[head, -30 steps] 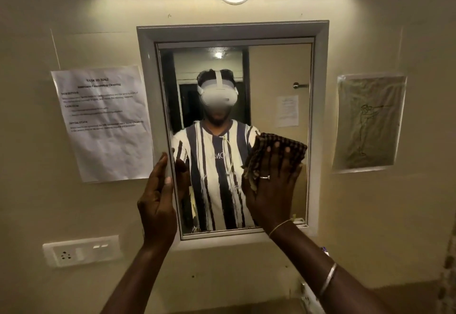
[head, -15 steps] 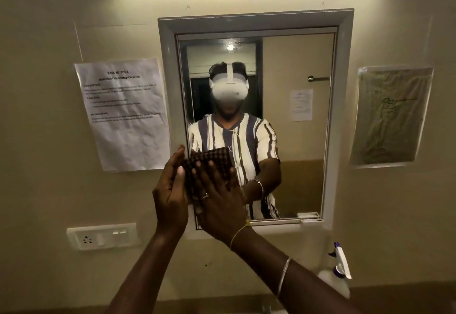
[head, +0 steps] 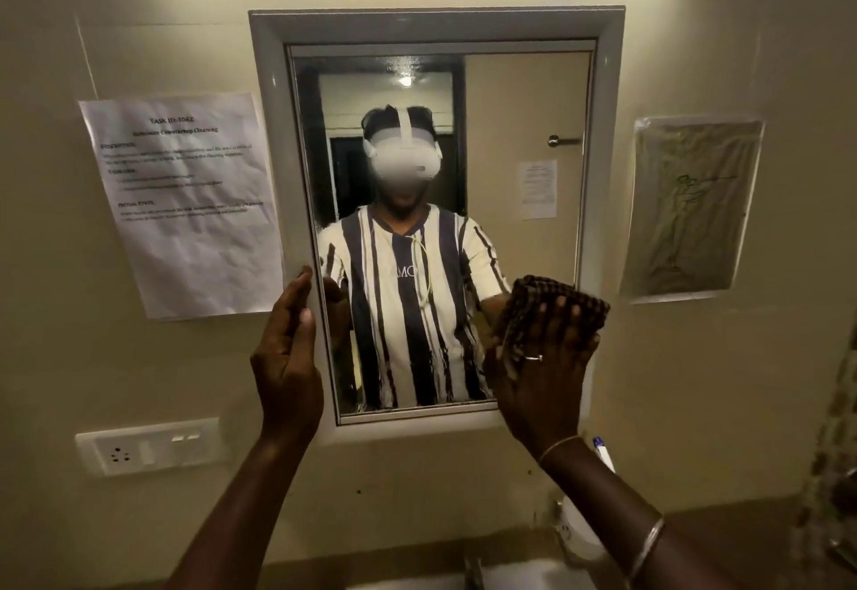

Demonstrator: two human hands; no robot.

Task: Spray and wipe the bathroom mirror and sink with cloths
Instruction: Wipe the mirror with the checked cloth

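Nearest, at the bottom edge, a pale strip of white basin, likely the sink [head: 519, 578], mostly out of view. Above it a white plastic spray bottle with a blue tip [head: 603, 452] stands half hidden behind the right forearm. Right hand [head: 542, 371]: fingers spread flat, palm pressing a dark checked cloth [head: 556, 306] onto the lower right corner of the grey-framed wall mirror [head: 510, 102]. Left hand [head: 287, 357]: fingers straight and together, edge-on at the frame's left side, apparently braced there, holding nothing. The cloth looks soft, light and limp, bunched in folds; it is best kept as a folded pad under the whole palm so it does not slip out. The glass is stiff, slick and breakable, so moderate pressure suits. The cloth's weave is dark brown with fine pale lines. Beyond, on the wall: a printed paper sheet [head: 185, 204], a white socket plate [head: 148, 445].
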